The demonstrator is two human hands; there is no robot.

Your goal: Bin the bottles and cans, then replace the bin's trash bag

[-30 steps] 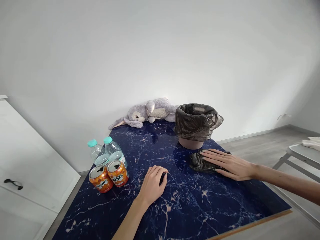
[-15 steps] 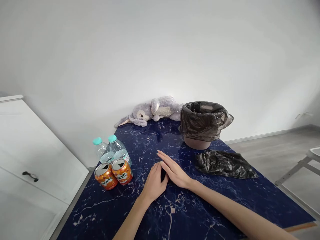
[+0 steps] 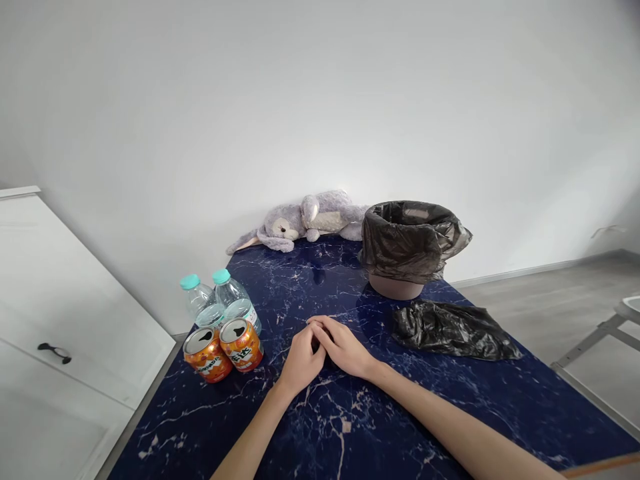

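Note:
My left hand (image 3: 301, 363) and my right hand (image 3: 346, 347) rest together on the dark blue marbled table (image 3: 320, 440). Their fingers are curled and folded against each other, and no object shows between them. The inner sides of the fingers are hidden. To the left of my left hand stand two orange drink cans, a nearer-left can (image 3: 207, 357) and a can beside it (image 3: 242, 345), both with open tops. Right behind them are two clear plastic bottles with turquoise caps, one on the left (image 3: 197, 297) and one on the right (image 3: 231, 293).
A bin (image 3: 415, 247) lined with a black plastic bag stands at the back right. In front of it lies a crumpled black bag (image 3: 453, 330). A grey plush rabbit (image 3: 300, 220) lies along the wall. A white cabinet (image 3: 70, 293) is at the left, a grey metal frame (image 3: 600, 333) at the right.
My right hand's outstretched fingers have curled in over my left hand's fingers, so both hands are now folded together. The view has shifted slightly; the objects stay in place.

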